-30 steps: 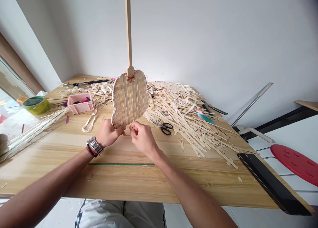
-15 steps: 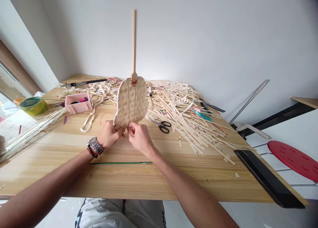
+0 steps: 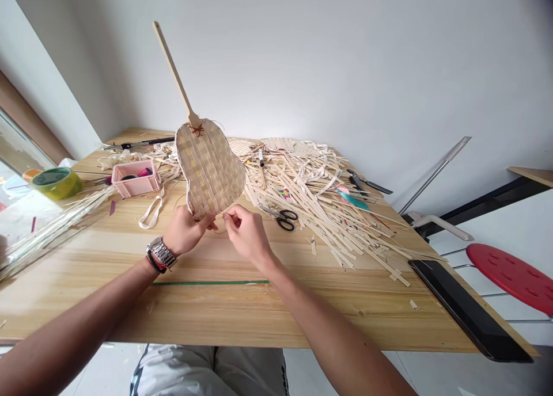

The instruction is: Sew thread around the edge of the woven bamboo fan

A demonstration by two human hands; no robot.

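Note:
A woven bamboo fan [image 3: 209,168] with a long wooden handle [image 3: 174,72] stands upside down above the wooden table [image 3: 242,304], handle tilted up and to the left. My left hand [image 3: 186,232], with a metal watch on its wrist, grips the fan's lower edge. My right hand [image 3: 247,235] is closed in a pinch just right of that edge, on something thin that I cannot make out.
A big heap of bamboo strips [image 3: 319,206] covers the table's far right. Black scissors [image 3: 283,218] lie near my right hand. A pink box [image 3: 135,179] and a tape roll [image 3: 57,182] sit at the left. A black tablet [image 3: 469,309] lies at the right edge, by a red stool [image 3: 514,276].
The fan has tilted: its handle has swung from upright to leaning left. My right hand has drawn a little away from the fan's edge.

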